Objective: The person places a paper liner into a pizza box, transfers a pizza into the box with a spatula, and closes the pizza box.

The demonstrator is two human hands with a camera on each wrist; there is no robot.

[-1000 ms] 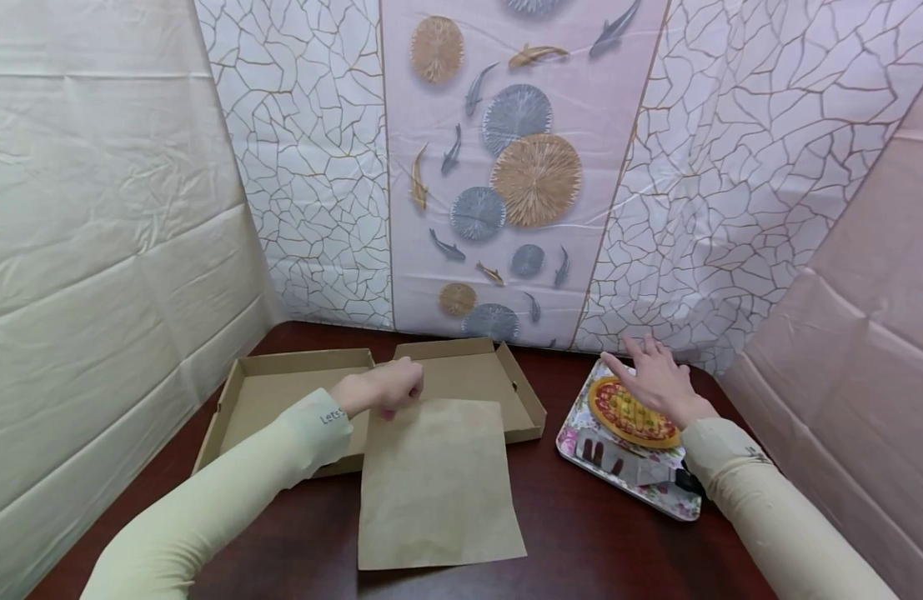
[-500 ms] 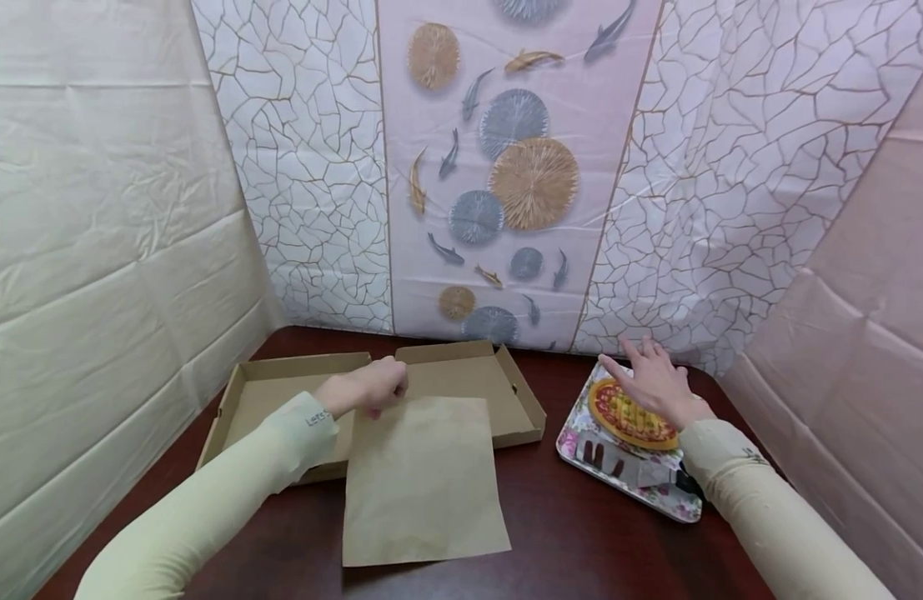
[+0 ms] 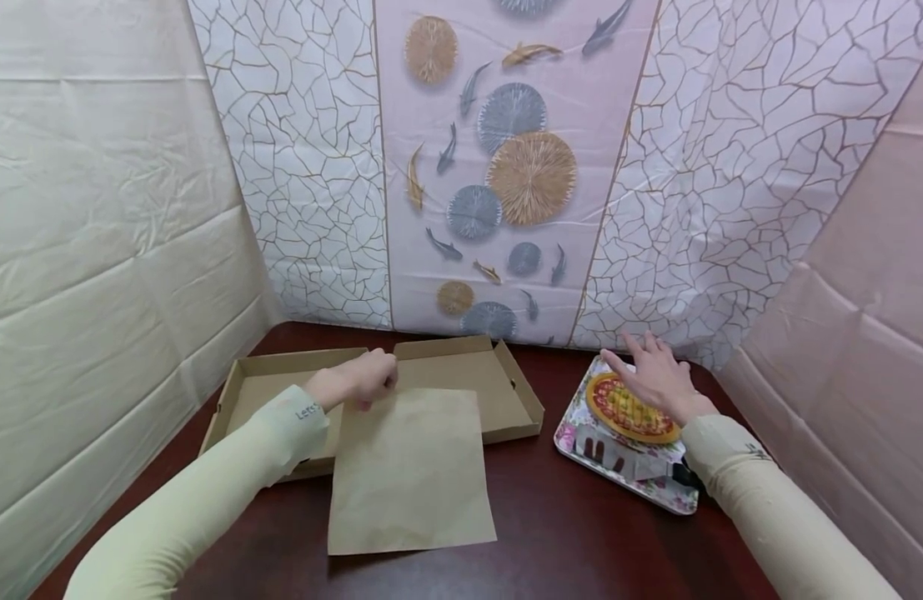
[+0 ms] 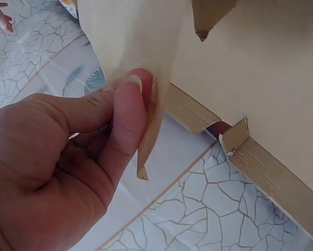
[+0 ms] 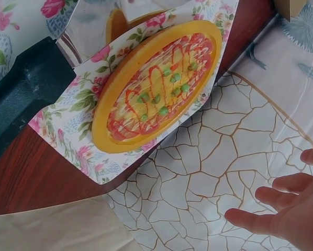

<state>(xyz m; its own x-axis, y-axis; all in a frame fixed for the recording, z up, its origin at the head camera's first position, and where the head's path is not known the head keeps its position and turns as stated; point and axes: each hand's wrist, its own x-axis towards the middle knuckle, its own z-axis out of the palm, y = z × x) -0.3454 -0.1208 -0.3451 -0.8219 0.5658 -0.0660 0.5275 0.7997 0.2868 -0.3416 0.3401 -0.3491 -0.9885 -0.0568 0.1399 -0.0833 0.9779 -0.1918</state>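
A sheet of brown paper (image 3: 412,475) hangs over the front of an opened cardboard pizza box (image 3: 461,379). My left hand (image 3: 363,377) pinches the sheet's far left corner between thumb and fingers, and the left wrist view shows the paper edge (image 4: 156,112) in that pinch. Spread fingers mark my right hand (image 3: 659,379), which hovers over the far right side of a floral tray (image 3: 574,417) and holds nothing. On the tray lie a pizza (image 5: 156,89) with green and red toppings and a slotted metal pizza server (image 3: 619,458) with a black handle (image 5: 31,86).
The box lies open on the dark red table (image 3: 551,533), one shallow half (image 3: 269,392) on the left and the other on the right. Patterned cloth (image 3: 311,208) closes off the back; quilted panels (image 3: 116,275) stand at both sides.
The left hand has drawn the brown paper to the left, over the middle of the box. The right hand stays about where it was above the tray.
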